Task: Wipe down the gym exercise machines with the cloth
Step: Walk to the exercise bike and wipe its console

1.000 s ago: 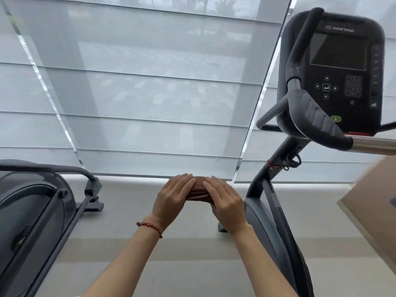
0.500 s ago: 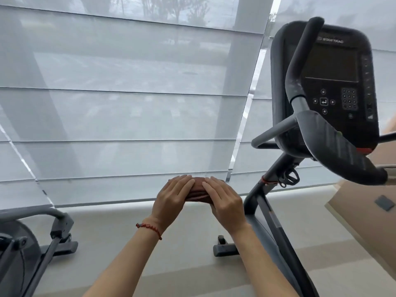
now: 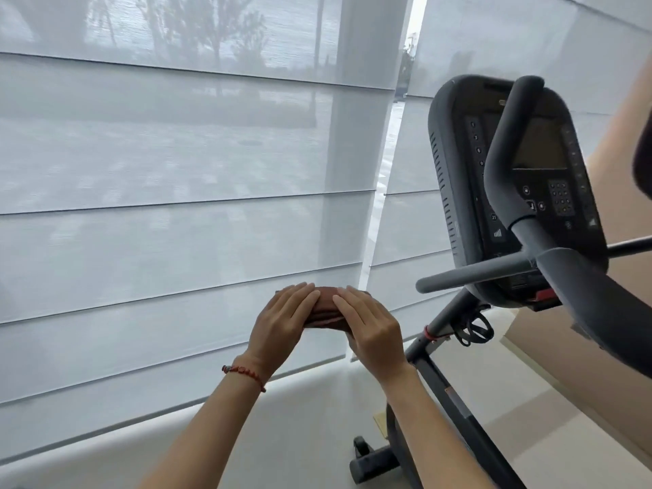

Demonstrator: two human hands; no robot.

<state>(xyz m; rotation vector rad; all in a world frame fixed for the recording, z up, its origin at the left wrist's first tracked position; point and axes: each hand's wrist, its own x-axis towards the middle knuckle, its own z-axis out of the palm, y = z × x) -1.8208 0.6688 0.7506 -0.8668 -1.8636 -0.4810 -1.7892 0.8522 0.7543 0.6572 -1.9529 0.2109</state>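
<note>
- At six o'clock, low centre: left hand (image 3: pixel 282 321) and right hand (image 3: pixel 370 326) pinching folded cloth (image 3: pixel 326 308) between them, same as a second ago.
- Now swung nearer: bike (image 3: pixel 455 351) at three o'clock, console (image 3: pixel 522 185) and handlebar (image 3: pixel 501 164) larger.
- No contact with machine yet; probably approaching, wiping not begun.

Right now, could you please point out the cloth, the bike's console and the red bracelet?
cloth (image 3: pixel 326 310): head view, folded brown middle between the hands.
console (image 3: pixel 536 146): head view, on its screen.
red bracelet (image 3: pixel 243 370): head view, beads on the left wrist.
</note>
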